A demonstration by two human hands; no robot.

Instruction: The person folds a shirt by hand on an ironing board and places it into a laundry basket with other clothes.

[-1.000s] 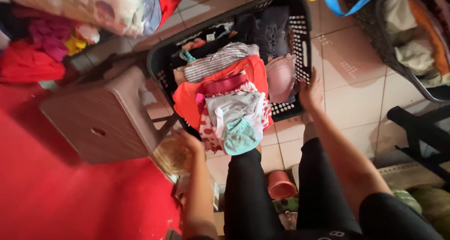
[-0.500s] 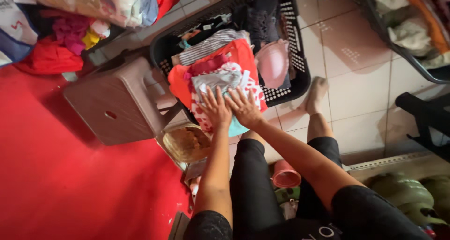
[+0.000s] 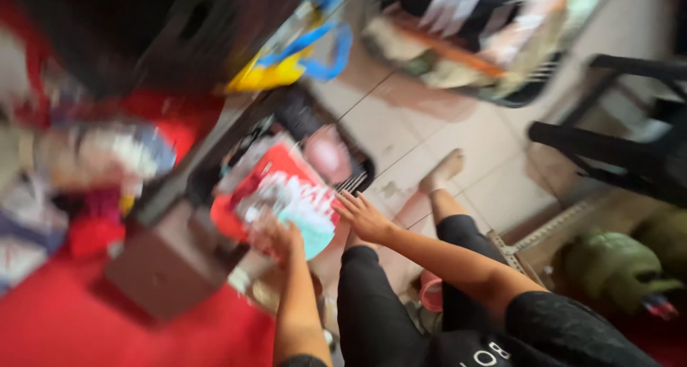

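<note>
The picture is smeared by motion. A black laundry basket (image 3: 359, 172) on the tiled floor holds a stack of folded clothes, with a red piece (image 3: 275, 168) under a white and teal patterned garment (image 3: 306, 211). My left hand (image 3: 281, 239) lies on the near edge of that garment with its fingers curled over it. My right hand (image 3: 363, 216) is at the garment's right edge, fingers spread and touching it. My legs in black trousers stretch out below, and one bare foot (image 3: 444, 170) rests beside the basket.
A brown plastic stool (image 3: 164, 263) stands left of the basket on a red mat (image 3: 79, 327). Loose clothes lie at far left. A second basket of clothes (image 3: 501, 88) sits at top right, a black frame (image 3: 622, 148) at right, a pink cup (image 3: 431, 292) between my legs.
The camera has swung and tilted, blurring the view. Both hands have slid from the top of the stack to its near edge, the right hand now off to the side.
</note>
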